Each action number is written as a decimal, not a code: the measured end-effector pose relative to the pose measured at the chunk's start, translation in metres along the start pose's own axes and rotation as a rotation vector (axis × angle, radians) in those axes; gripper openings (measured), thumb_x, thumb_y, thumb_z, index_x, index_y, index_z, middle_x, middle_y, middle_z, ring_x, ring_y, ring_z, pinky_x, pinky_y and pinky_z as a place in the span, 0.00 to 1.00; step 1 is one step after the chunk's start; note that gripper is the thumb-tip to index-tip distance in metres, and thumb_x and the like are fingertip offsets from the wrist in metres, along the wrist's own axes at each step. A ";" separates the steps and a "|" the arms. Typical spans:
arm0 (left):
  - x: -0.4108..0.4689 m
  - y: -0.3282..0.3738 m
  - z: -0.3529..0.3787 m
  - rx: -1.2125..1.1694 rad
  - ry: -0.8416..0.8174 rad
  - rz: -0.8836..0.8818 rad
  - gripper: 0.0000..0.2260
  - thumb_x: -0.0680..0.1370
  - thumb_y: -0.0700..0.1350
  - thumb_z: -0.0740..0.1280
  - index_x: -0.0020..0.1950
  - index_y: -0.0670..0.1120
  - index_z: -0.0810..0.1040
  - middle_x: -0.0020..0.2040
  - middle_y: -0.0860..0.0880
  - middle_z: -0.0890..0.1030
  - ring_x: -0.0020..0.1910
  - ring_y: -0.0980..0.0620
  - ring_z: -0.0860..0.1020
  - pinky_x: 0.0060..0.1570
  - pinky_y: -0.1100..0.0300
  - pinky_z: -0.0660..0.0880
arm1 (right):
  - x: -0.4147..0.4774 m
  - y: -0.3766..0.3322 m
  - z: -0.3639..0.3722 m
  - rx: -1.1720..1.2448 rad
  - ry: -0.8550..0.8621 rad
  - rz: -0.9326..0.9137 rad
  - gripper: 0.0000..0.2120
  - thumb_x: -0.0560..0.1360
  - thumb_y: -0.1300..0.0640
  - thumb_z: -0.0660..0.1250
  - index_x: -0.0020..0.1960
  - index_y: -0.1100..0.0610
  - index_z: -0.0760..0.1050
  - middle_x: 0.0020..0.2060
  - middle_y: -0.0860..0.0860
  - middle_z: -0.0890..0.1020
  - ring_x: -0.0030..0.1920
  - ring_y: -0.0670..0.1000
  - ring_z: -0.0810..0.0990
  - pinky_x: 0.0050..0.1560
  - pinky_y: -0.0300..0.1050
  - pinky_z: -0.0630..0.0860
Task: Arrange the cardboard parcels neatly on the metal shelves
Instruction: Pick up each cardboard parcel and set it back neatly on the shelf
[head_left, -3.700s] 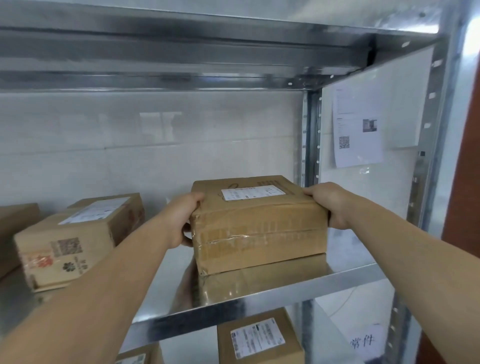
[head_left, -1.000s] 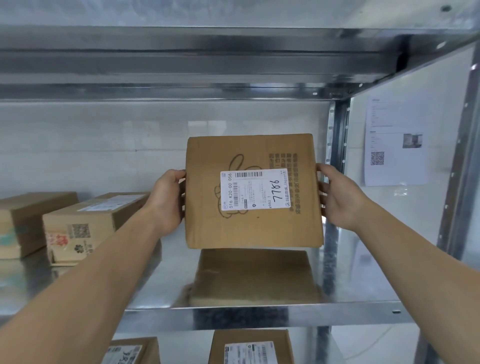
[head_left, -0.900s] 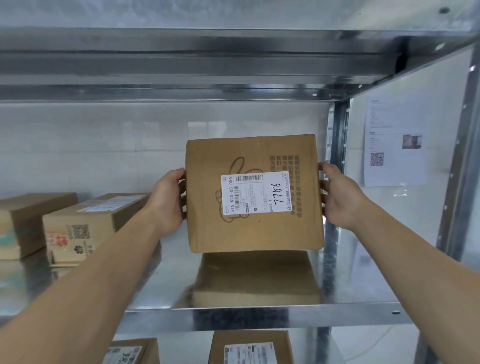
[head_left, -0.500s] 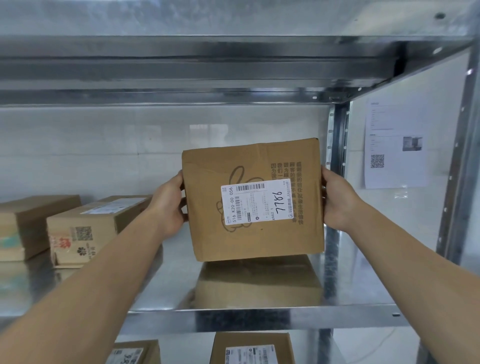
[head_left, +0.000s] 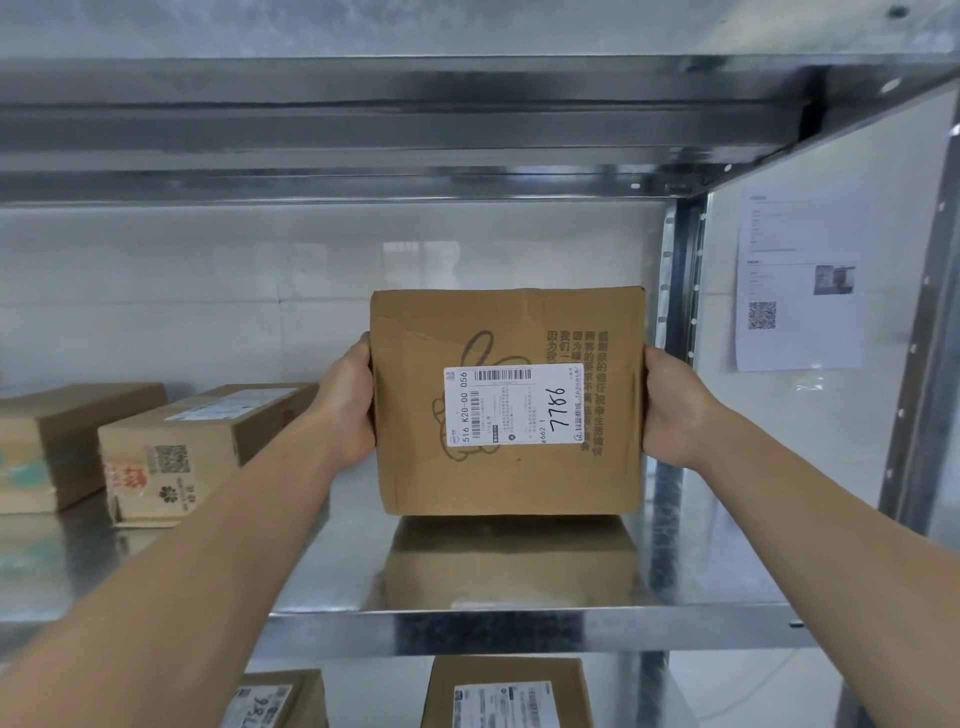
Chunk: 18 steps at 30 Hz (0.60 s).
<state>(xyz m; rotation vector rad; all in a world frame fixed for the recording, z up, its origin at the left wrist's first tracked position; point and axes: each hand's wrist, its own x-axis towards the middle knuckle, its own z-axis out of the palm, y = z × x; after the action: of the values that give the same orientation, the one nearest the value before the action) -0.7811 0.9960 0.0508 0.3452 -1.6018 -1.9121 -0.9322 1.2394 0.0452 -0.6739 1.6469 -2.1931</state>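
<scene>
Head view, left hand (head_left: 347, 405), right hand (head_left: 675, 410) hold parcel (head_left: 511, 467) (on shelf (head_left: 519, 631))

The metal shelf (head_left: 727, 571) spanned mid-frame, its steel mirror-bright. At centre the upright parcel (head_left: 509, 405) stood on edge on it, label facing out. At left the printed parcel (head_left: 197, 457) lay flat just beside the edge parcel (head_left: 62, 441). At the bottom, the lower left parcel (head_left: 280, 701) and lower centre parcel (head_left: 506, 696) sat on the lower shelf (head_left: 379, 696).

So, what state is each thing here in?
Brown cardboard parcel with white label: upright on edge, held from both sides.
Left hand: grips the parcel's left side.
Right hand: grips the parcel's right side.
Printed cardboard parcel at left: lying flat on grey metal shelf.
</scene>
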 end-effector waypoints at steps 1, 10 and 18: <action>-0.001 0.000 0.000 0.003 0.000 0.003 0.20 0.84 0.58 0.56 0.63 0.50 0.84 0.55 0.47 0.87 0.56 0.45 0.84 0.62 0.46 0.78 | 0.000 0.000 0.000 0.002 -0.003 0.000 0.15 0.85 0.49 0.59 0.62 0.52 0.82 0.52 0.56 0.86 0.49 0.57 0.86 0.48 0.55 0.85; -0.002 0.006 0.003 0.006 -0.011 0.022 0.19 0.85 0.56 0.56 0.62 0.50 0.84 0.54 0.47 0.87 0.54 0.46 0.85 0.56 0.50 0.80 | 0.001 -0.005 -0.003 -0.012 -0.024 -0.016 0.14 0.85 0.49 0.59 0.59 0.52 0.82 0.50 0.54 0.86 0.46 0.55 0.87 0.46 0.52 0.85; -0.002 0.007 0.002 0.011 0.001 0.014 0.19 0.85 0.56 0.56 0.61 0.50 0.84 0.54 0.48 0.87 0.55 0.46 0.85 0.58 0.48 0.80 | -0.001 -0.005 0.000 -0.034 -0.009 -0.019 0.14 0.85 0.49 0.59 0.61 0.52 0.82 0.53 0.56 0.85 0.51 0.57 0.85 0.55 0.56 0.84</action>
<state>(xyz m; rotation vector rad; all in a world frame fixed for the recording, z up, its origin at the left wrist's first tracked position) -0.7787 0.9979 0.0573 0.3385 -1.6109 -1.8931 -0.9313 1.2417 0.0498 -0.7102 1.6840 -2.1759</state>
